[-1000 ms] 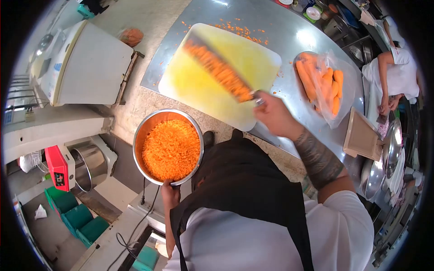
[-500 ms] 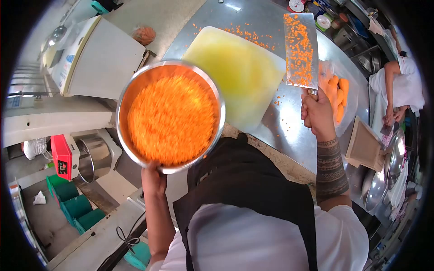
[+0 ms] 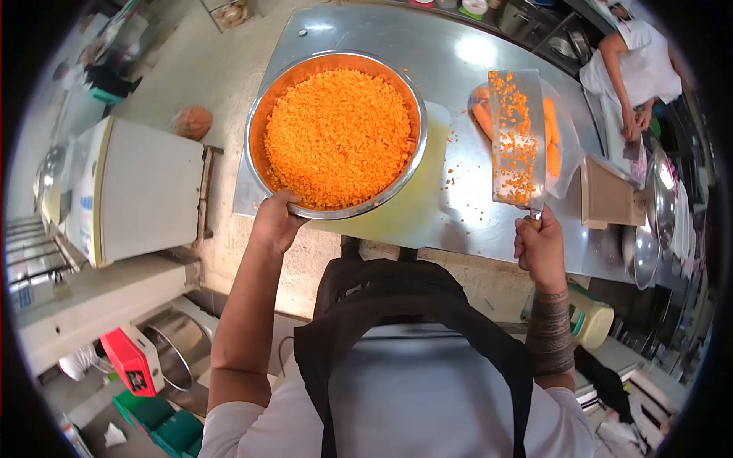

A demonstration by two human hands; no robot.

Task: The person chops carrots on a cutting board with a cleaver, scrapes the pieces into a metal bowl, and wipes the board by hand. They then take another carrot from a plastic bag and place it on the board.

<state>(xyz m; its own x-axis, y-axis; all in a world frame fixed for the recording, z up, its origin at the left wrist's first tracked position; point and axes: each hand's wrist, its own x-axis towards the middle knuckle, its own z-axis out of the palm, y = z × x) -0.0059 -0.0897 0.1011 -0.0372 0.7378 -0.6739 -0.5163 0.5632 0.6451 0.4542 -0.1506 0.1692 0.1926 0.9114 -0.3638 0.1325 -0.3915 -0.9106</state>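
My left hand [image 3: 279,221] grips the near rim of a steel mixing bowl [image 3: 418,145], fingers closed around its edge. Finely diced carrot [image 3: 336,137] fills much of the bowl. Beneath and beside it shows a yellow-green cutting board [image 3: 431,175], partly covered by the bowl. In my right hand [image 3: 540,246] is the handle of a cleaver [image 3: 517,137], its broad blade pointing away from me and dotted with carrot bits. Behind the blade lies a clear plastic bag [image 3: 566,164] with whole peeled carrots [image 3: 551,137], partly hidden.
Carrot crumbs are scattered on the steel table [image 3: 366,27]. A brown tray [image 3: 603,195] and metal bowls [image 3: 660,198] stand at the right. Another person [image 3: 634,69] works at the back right. A white freezer [image 3: 149,191] stands to the left.
The bowl has moved from over the table's left edge onto the cutting board. My view has shifted. The cleaver stays in my right hand, with the bag now behind its blade.
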